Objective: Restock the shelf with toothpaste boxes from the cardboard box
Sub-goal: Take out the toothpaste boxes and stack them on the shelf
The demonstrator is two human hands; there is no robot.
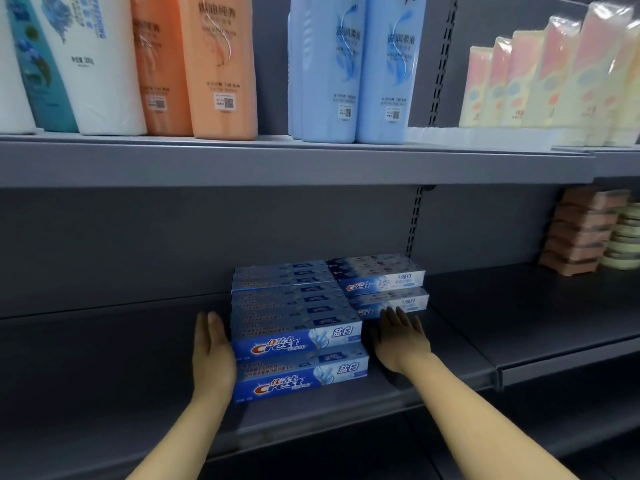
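Blue Crest toothpaste boxes lie stacked two high in several rows on the grey lower shelf. A second, paler stack of Crest boxes sits behind them to the right. My left hand lies flat with straight fingers against the left end of the front stack. On the other side, my right hand is flat with straight fingers by the stack's right end, fingertips reaching the paler boxes. The cardboard box is out of view.
The upper shelf carries tall shampoo bottles: white, orange and light blue, plus wrapped pastel packs at right. Stacked soap-like packs sit at the lower shelf's far right. A slotted upright divides the back panel.
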